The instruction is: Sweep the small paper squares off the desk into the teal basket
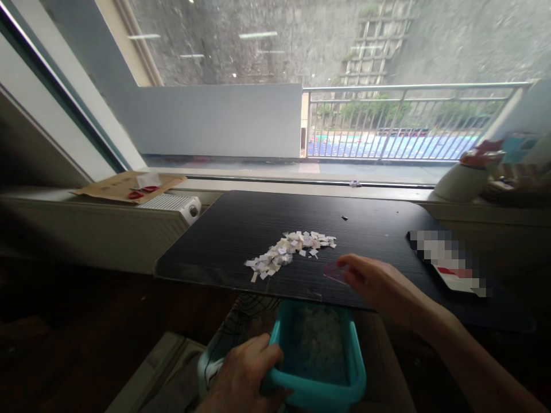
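My left hand (249, 370) grips the near left rim of a turquoise plastic bin (359, 361), held just below the table's front edge. Pale scraps lie in the bottom of the bin. Over the black tabletop, my right hand (365, 278) pinches a thin, translucent pinkish piece (334, 272), like a small flat card or scraper; its exact kind is unclear. To the left of that piece, a curved heap of small white paper scraps (279, 252) lies on the table.
The black table (206, 235) stands against a window. A pixelated flat object (447, 264) lies at its right, and a small dark bit (344, 217) near the back. Red-handled scissors (142, 193) rest on brown paper (112, 186) by a white radiator (172, 206). A white pot (458, 175) stands at right.
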